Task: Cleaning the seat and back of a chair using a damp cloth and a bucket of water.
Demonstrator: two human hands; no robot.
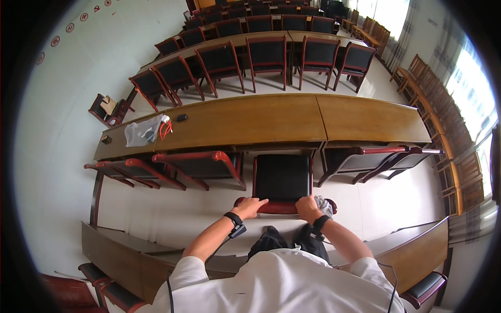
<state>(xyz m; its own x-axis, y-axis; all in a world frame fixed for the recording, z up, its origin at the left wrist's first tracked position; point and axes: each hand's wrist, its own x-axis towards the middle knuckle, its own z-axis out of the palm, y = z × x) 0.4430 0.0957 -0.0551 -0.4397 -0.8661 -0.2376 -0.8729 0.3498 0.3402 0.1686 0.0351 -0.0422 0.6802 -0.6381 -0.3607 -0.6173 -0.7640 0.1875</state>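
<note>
Right in front of me is a chair (282, 176) with a black padded seat and a dark red wooden frame, its back toward me. My left hand (249, 207) is closed over the left part of its top rail, thumb lying along the wood. Further right on the same rail, my right hand (308, 207) is closed too. A crumpled grey cloth (324, 205) bunches against the outer side of that hand; whether the fingers hold it is hidden. Both wrists wear black bands.
A long brown table (240, 121) stands beyond the chair, bearing a clear plastic bag (142, 131), a red cable (165, 128) and a small black object (181, 118). Similar chairs (203, 169) flank mine. Another table (120, 261) runs behind me. Wooden chairs (443, 135) line the window side.
</note>
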